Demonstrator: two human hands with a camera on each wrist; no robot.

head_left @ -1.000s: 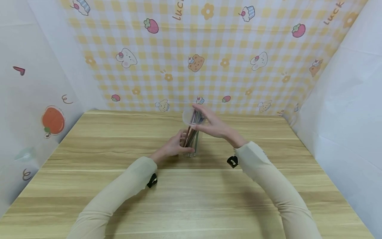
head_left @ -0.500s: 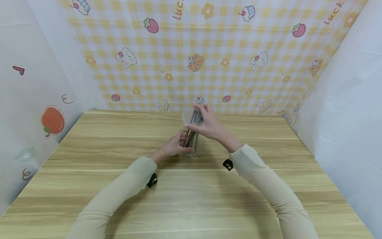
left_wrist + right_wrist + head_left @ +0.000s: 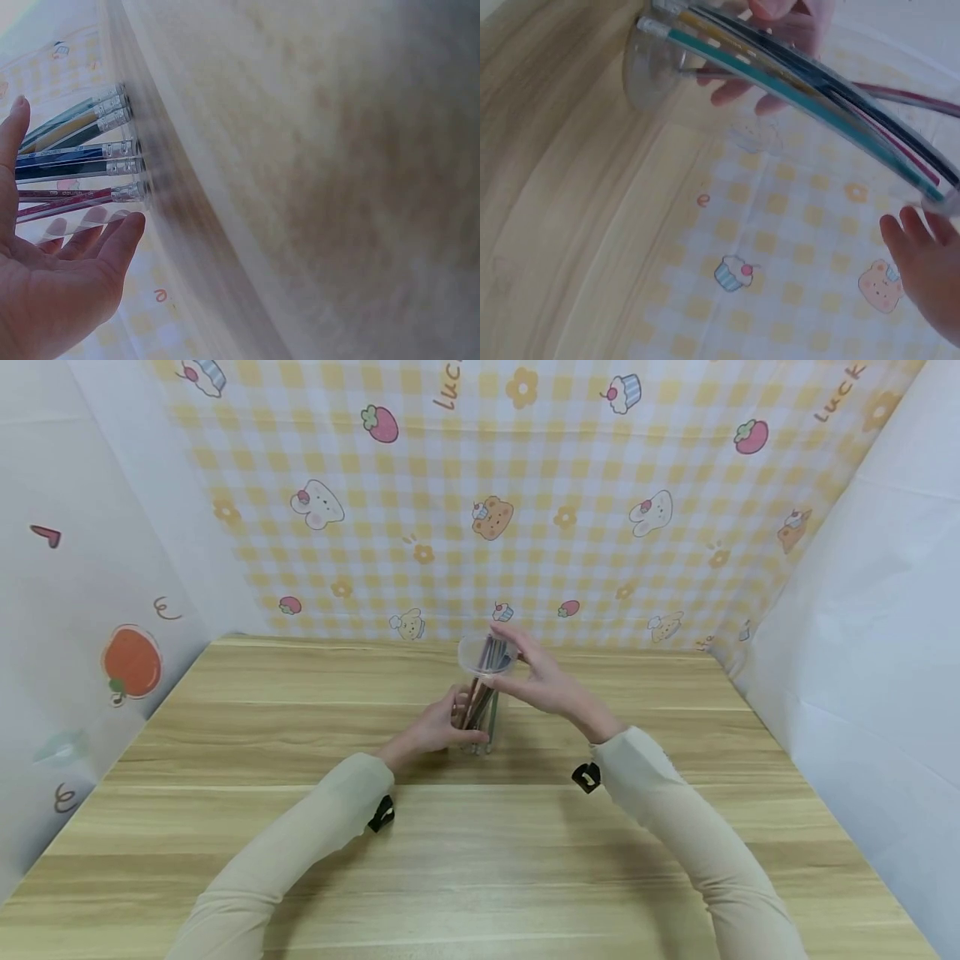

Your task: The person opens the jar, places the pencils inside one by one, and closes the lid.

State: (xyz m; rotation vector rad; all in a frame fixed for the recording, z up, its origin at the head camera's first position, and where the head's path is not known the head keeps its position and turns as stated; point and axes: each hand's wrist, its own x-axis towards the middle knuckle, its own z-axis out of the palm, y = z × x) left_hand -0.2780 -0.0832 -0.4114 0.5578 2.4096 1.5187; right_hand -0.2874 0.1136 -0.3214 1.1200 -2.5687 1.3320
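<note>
A clear plastic jar stands on the table, leaning slightly, with several pencils inside. In the left wrist view the pencils show metal ferrules at their lower ends, in green, yellow, blue and red. My left hand grips the jar low down, its thumb across the near side and fingers behind. Over the jar's top lies a round translucent lid. My right hand holds the lid's rim, thumb on the near side and fingers on the far side. Its fingertips sit right at the lid's edge.
The wooden table stretches to a yellow checked cloth right behind the jar. White sheets wall off both sides. A black clip-like piece shows at each sleeve.
My right hand first turned leftward round the rim, its thumb sliding along the near side, then came back to the right. The left hand and jar stayed in place.
</note>
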